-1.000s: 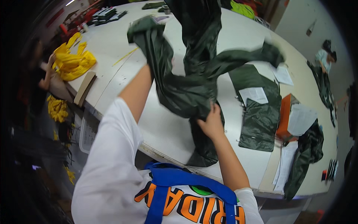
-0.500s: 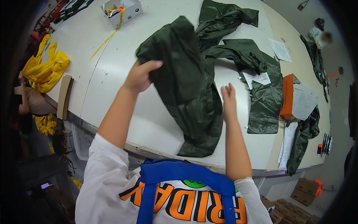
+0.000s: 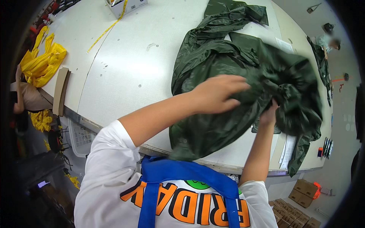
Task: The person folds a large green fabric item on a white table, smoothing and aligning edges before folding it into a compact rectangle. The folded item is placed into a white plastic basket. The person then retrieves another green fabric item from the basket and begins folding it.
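Note:
A dark green garment of thin, shiny fabric is spread and bunched across the table in front of me; its exact kind cannot be told. My left hand is over its middle, fingers apart, blurred by motion, with nothing gripped. At the right, my right hand reaches up under a gathered, twisted part of the fabric and holds it raised; most of its fingers are hidden by the folds. More dark green fabric lies further back, partly overlapping.
A white box with a yellow tape measure lies at the back. To the left are yellow cloth, a cardboard strip and another person's arm. Papers lie at the right; cartons stand below.
My left hand has let go of the dark green fabric and moved right. My right hand, empty before, now lifts a bunched part of it, covering the orange box and most papers.

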